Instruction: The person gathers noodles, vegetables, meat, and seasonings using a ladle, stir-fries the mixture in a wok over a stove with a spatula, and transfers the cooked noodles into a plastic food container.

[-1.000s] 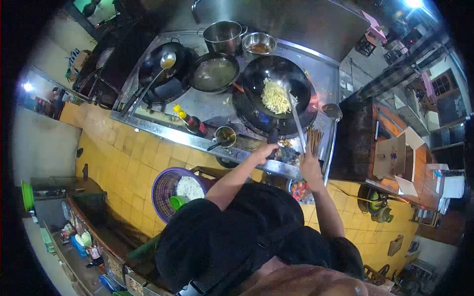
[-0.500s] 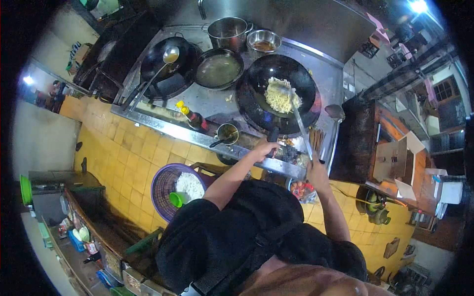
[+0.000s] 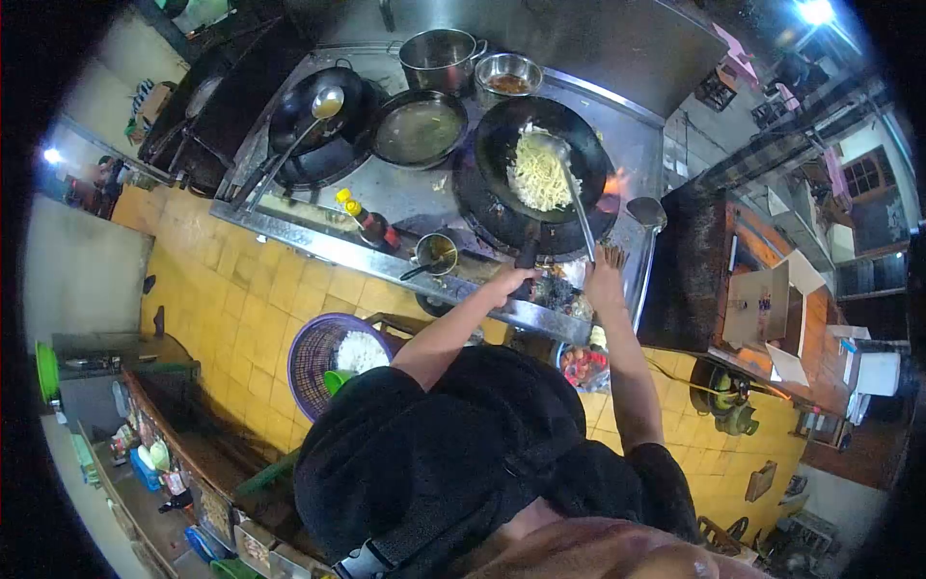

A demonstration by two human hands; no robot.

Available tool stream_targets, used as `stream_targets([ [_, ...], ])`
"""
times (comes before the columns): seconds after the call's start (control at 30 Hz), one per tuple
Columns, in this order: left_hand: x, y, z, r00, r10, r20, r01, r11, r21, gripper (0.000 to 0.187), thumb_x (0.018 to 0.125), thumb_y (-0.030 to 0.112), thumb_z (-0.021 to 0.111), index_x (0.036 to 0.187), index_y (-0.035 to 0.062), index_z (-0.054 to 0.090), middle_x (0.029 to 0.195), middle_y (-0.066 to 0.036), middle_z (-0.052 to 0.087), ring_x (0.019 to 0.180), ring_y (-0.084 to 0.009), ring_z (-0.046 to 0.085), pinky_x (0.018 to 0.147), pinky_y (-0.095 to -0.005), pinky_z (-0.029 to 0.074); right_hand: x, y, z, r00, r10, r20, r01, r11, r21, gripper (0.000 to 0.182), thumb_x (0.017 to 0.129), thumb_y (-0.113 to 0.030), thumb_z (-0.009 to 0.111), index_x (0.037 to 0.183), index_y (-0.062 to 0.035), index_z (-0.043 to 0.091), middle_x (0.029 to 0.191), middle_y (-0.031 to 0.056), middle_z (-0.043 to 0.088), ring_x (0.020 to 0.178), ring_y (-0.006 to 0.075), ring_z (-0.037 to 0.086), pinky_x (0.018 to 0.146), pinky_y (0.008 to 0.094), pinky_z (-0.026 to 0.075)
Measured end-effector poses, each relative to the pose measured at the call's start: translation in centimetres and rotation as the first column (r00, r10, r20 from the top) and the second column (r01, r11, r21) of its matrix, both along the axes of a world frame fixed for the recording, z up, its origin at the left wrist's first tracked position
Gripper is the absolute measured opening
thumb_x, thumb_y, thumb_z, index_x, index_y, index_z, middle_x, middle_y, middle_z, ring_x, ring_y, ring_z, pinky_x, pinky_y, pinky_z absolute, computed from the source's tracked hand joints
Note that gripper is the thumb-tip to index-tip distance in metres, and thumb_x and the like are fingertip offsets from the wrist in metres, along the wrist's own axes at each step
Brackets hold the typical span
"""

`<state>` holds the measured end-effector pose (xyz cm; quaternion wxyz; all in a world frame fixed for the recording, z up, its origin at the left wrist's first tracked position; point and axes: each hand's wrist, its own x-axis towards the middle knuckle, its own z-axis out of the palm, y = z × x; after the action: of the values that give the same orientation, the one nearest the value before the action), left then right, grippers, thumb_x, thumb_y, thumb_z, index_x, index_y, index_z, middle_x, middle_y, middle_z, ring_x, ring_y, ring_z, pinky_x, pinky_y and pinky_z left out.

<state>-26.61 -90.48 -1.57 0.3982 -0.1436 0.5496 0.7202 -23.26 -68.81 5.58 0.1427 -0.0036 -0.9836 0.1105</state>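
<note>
My left hand is closed around the dark handle of a black wok. Pale noodles lie heaped in the wok, which looks tilted on its burner. In my right hand is the long metal handle of a ladle. The ladle's bowl rests against the far side of the noodles, partly hidden among them. Orange flame shows at the wok's right edge. Beside my right hand stands a bundle of thin brown sticks.
Left on the steel stove are a second wok with a ladle, a pan of liquid, a pot and a steel bowl. Sauce bottles and a small saucepan line the front. A purple basket of rice stands below.
The wok has tilted, and flame now shows at its right. My right hand has moved forward, bringing the ladle's bowl to the noodles' far side. My left hand keeps its hold.
</note>
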Motion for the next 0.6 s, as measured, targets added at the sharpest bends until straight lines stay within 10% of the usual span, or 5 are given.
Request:
stream_targets([
  [0.07,-0.3,0.3,-3.3,0.994,-0.038,0.104,0.025,0.992,0.126,0.017,0.082,0.018,0.068,0.081,0.0037,0.058,0.066,-0.006,0.059,0.053,-0.0182,0.059,0.05,-0.0321,0.052,0.7,-0.5,3.9,0.932,-0.123,0.342,0.192,0.965,-0.177,0.043,0.09,-0.018,0.052,0.131,-0.0056,0.047,0.079,0.0303,0.062,0.076,0.0485,0.061,0.066,0.0587,0.047],
  [0.3,-0.1,1.1,0.2,0.991,-0.046,0.13,0.014,0.971,0.238,0.019,0.088,0.02,0.061,0.091,0.0012,0.061,0.092,-0.015,0.068,0.068,-0.0237,0.067,0.058,-0.0336,0.057,4.6,2.9,7.3,0.896,0.076,0.437,0.028,0.973,-0.228,0.045,0.09,-0.023,0.056,0.131,-0.0061,0.05,0.094,0.031,0.062,0.091,0.0449,0.061,0.08,0.0506,0.049],
  [0.37,1.1,3.1,8.9,0.978,0.199,0.064,-0.184,0.965,-0.187,0.015,0.089,0.019,0.057,0.082,0.006,0.062,0.066,-0.01,0.06,0.057,-0.0211,0.06,0.051,-0.0362,0.047,4.8,5.6,12.8,0.828,0.091,0.553,-0.003,0.987,-0.159,0.045,0.09,-0.022,0.057,0.131,-0.0049,0.049,0.101,0.0297,0.061,0.097,0.0426,0.06,0.084,0.0495,0.048],
  [0.47,2.9,4.4,12.4,0.954,0.15,0.261,-0.263,0.838,0.479,0.016,0.089,0.017,0.057,0.078,0.0065,0.055,0.07,-0.008,0.059,0.057,-0.0207,0.056,0.056,-0.0347,0.05,5.6,4.6,19.1,0.79,0.015,0.613,0.007,0.999,-0.034,0.043,0.089,-0.018,0.058,0.129,-0.0042,0.051,0.104,0.0287,0.061,0.101,0.0432,0.057,0.088,0.0488,0.046],
  [0.6,4.3,1.4,15.1,0.939,-0.009,0.345,-0.16,0.874,0.46,0.013,0.089,0.017,0.058,0.086,0.0052,0.055,0.067,-0.005,0.056,0.056,-0.017,0.056,0.052,-0.0322,0.05,6.5,4.0,19.7,0.772,0.225,0.594,-0.104,0.967,-0.232,0.043,0.089,-0.017,0.058,0.128,-0.0003,0.05,0.099,0.0283,0.062,0.097,0.0438,0.059,0.083,0.0481,0.047],
])
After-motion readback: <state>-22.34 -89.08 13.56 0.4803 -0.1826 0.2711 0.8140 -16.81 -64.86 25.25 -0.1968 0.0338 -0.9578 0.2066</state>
